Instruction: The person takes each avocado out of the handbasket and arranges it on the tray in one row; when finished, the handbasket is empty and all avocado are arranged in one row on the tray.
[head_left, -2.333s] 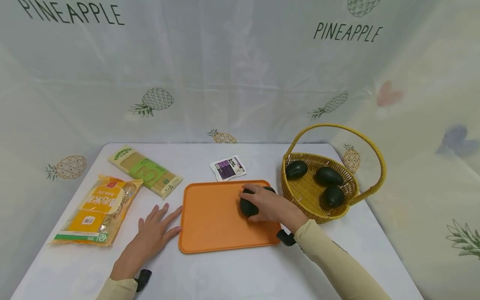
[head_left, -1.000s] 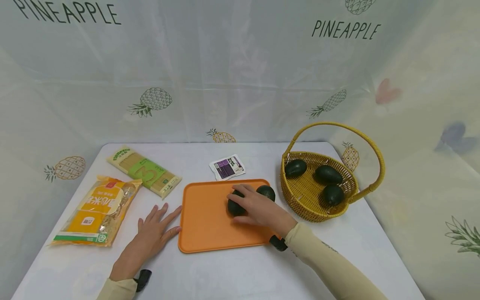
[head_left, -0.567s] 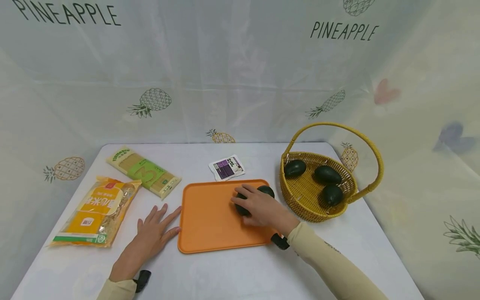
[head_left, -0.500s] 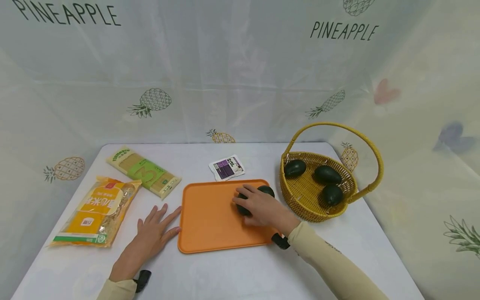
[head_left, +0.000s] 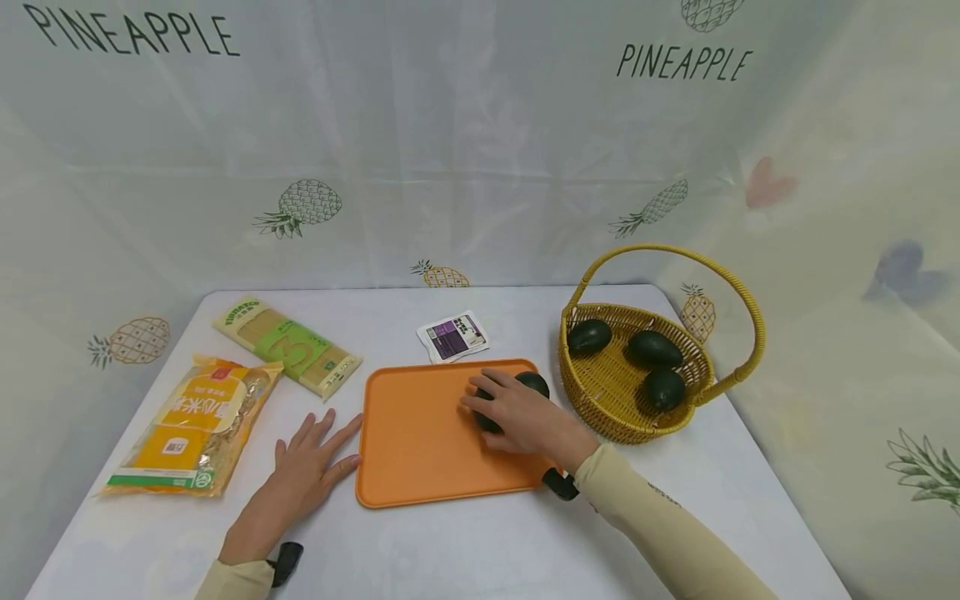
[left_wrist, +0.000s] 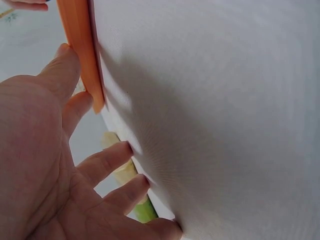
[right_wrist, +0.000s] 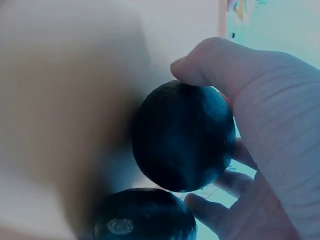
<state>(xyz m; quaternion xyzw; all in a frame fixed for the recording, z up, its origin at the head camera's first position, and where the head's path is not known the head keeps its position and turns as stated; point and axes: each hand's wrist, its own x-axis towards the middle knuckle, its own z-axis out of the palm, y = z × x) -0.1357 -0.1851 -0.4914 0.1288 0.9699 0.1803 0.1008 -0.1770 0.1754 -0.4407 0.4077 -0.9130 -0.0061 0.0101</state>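
Note:
My right hand (head_left: 528, 421) curls thumb and fingers round a dark green avocado (right_wrist: 185, 135) over the right half of an orange tray (head_left: 420, 450). A second avocado (head_left: 532, 382) lies on the tray just behind that hand; in the right wrist view this other avocado (right_wrist: 145, 215) sits close beside the held one. At the tray's left edge, my left hand (head_left: 300, 475) rests on the table with fingers spread. Its thumb and index fingertip touch the tray rim (left_wrist: 82, 55) in the left wrist view.
A yellow wicker basket (head_left: 596, 414) with a tall handle holds three avocados, right of the tray. Behind the tray lies a white-and-purple packet (head_left: 453, 337). A green noodle packet (head_left: 292, 346) and a yellow grain bag (head_left: 195, 425) lie at left on the white table (head_left: 450, 550).
My right hand shifted left across the tray with the avocado, then slightly back right, showing more of the second avocado. The left hand has stayed in place.

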